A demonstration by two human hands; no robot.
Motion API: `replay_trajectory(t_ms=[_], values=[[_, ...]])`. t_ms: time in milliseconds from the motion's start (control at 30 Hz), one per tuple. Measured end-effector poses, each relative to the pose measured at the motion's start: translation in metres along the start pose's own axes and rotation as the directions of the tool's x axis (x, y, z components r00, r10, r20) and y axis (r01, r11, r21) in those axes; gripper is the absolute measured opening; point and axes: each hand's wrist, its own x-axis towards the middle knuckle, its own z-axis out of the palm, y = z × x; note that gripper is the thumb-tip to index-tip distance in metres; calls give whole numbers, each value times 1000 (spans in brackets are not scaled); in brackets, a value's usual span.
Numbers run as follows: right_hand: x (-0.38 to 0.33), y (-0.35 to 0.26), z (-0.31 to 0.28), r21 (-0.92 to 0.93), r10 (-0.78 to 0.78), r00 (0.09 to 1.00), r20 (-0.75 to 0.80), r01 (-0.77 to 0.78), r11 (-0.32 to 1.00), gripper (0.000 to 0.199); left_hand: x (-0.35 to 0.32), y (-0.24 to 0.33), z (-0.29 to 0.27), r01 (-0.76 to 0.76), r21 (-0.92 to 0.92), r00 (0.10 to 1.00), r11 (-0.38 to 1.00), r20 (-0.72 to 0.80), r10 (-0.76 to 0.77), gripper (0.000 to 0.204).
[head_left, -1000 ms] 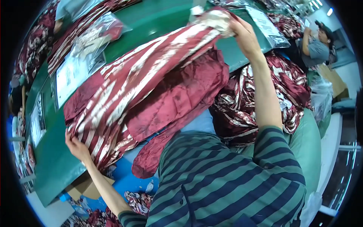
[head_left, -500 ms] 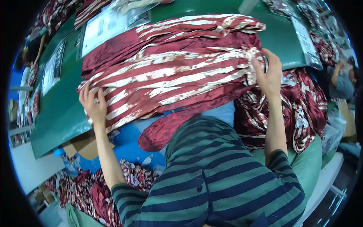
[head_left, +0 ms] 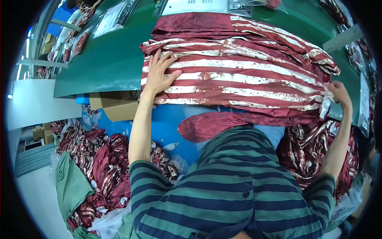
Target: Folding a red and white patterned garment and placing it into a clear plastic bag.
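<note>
A dark red and white striped garment with brownish blotches lies spread across the green table. Plain dark red cloth shows along its far side, and a plain red rounded piece hangs off the near edge towards my lap. My left hand rests flat on the garment's left end, fingers spread. At the opposite end, the fingers of my right hand are closed on the gathered edge of the garment, a white bit of cloth dangling beneath them. The stripes run between my two hands.
Beside my right leg is a heap of similar red and white cloth. Another heap lies on the floor at left, near an open cardboard box under the table. Flat clear packages lie farther back. A metal post stands at right.
My right hand has gone from fingers apart to gripping the garment's right end, and the stripes are drawn straighter. My left hand now lies flatter and farther onto the cloth. The view has shifted.
</note>
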Motion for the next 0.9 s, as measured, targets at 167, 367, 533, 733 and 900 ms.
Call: replay_trajectory(t_ms=[167, 367, 533, 733, 900], values=[[33, 8, 26, -681, -210, 954, -215, 8, 732, 17, 15, 11, -9, -1, -105, 995, 994, 98, 12, 42], [-46, -101, 71, -590, -560, 785, -265, 327, 738, 21, 37, -7, -20, 255, -336, 946, 906, -109, -307, 33], [-65, -91, 108, -491, -640, 740, -208, 487, 722, 29, 59, -11, 2, 141, -110, 969, 984, -191, -160, 32], [-19, -10, 101, -619, -554, 803, -221, 324, 716, 33, 48, -15, 33, -36, 194, 993, 980, -102, 57, 42], [-10, 23, 96, -424, -434, 876, -210, 319, 848, 39, 46, -26, 31, -66, 135, 997, 989, -37, 71, 47]])
